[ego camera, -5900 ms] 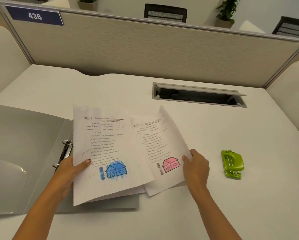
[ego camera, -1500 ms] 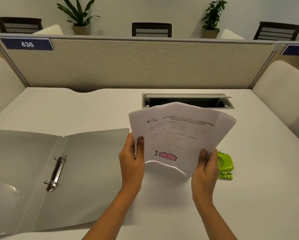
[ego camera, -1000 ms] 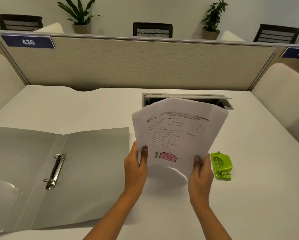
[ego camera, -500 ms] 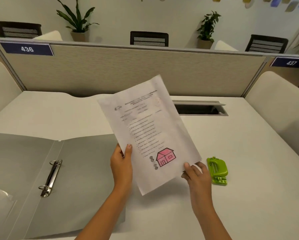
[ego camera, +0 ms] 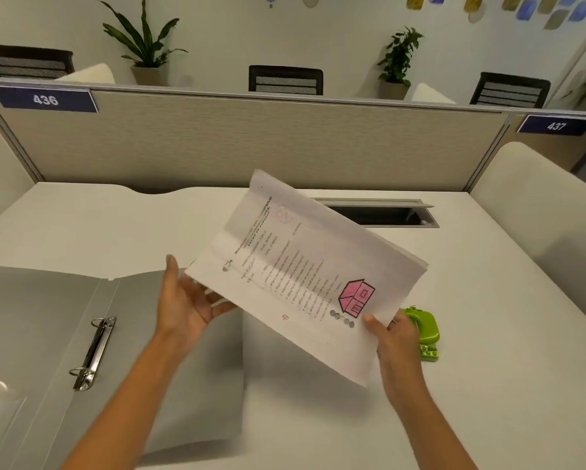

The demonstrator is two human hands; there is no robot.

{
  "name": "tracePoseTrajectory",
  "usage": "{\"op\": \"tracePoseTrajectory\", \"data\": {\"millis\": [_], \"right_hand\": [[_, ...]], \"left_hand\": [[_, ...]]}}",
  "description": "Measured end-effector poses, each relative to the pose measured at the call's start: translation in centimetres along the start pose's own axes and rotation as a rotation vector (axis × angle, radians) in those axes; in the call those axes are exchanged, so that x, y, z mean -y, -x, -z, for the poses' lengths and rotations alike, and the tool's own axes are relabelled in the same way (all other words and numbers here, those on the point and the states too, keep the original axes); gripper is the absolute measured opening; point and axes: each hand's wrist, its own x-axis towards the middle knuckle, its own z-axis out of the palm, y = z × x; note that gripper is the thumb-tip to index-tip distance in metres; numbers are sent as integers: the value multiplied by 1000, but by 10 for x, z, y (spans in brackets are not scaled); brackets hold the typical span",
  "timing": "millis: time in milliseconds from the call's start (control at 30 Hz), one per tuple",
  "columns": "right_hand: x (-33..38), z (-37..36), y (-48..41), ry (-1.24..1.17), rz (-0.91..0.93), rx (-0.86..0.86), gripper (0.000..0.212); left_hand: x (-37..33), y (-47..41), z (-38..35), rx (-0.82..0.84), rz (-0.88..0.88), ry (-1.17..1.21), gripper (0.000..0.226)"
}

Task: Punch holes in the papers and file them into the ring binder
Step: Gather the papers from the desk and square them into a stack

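The white tabletop carries a grey ring binder lying open at left. Above it, tilted papers are pinched at a lower corner by the right hand, while the left hand spreads open-fingered beneath their left edge. The green hole punch sits just behind the right hand.

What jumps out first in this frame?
The papers with a pink house drawing, held tilted above the middle of the desk, right hand gripping a corner, left hand open at the opposite edge. Then the open grey binder lying left, and the green hole punch behind the right hand.
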Motion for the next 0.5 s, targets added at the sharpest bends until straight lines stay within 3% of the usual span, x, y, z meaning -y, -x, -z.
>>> {"op": "tracePoseTrajectory", "data": {"millis": [133, 200, 267, 367, 500], "right_hand": [[16, 14, -11, 197, 46, 30, 28], [25, 15, -12, 294, 95, 34, 27], [29, 14, -13, 377, 141, 27, 26], [28, 9, -10, 463, 230, -25, 22], [17, -8, 10, 441, 385, -129, 17]], "left_hand": [[-26, -4, 13, 269, 209, -399, 69], [-27, -5, 9, 293, 248, -529, 65], [-22, -6, 2, 279, 238, -623, 44], [-1, -8, -9, 208, 99, -766, 28], [41, 1, -32, -59, -233, -858, 18]]}}
